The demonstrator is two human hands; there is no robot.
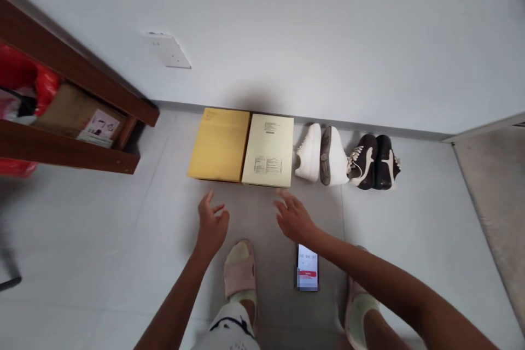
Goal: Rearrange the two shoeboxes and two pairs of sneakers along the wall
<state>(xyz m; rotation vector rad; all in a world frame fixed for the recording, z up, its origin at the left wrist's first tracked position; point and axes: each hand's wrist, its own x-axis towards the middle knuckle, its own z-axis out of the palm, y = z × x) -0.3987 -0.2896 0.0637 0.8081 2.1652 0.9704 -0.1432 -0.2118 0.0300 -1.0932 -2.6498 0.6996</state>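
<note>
Two boxes stand side by side on the floor against the wall: a yellow box on the left and a pale cream box with printed labels on the right. My left hand hovers just in front of the yellow box, fingers apart and holding nothing. Close to the front edge of the cream box is my right hand, its fingers spread with nothing in them; whether a fingertip touches the box I cannot tell.
Right of the boxes lie white sneakers and dark brown sneakers along the wall. A phone with a lit timer lies between my slippered feet. Wooden furniture holding a cardboard box stands at left; a doorway edge is at right.
</note>
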